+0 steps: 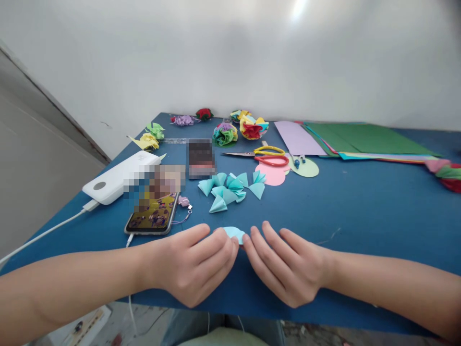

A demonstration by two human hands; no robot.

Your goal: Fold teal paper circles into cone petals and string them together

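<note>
Near the table's front edge, a light-blue piece of paper (234, 233) with a rounded edge shows between my two hands. My left hand (200, 264) is closed on its left side, the fingertips covering part of it. At its right corner, the fingertips of my right hand (284, 264) pinch the paper. Just beyond lies a loose group of folded turquoise paper cones (230, 187). Scissors (259, 154) with yellow and red handles rest behind them, partly over pink paper circles (271, 174).
A phone (153, 211) with a charm and a white power bank (120, 178) with cables lie at left. Crumpled paper flowers (225, 133) line the back by the wall. Coloured paper sheets (370, 139) are stacked at back right; a pale-green circle (308, 166) carries small blue-headed items.
</note>
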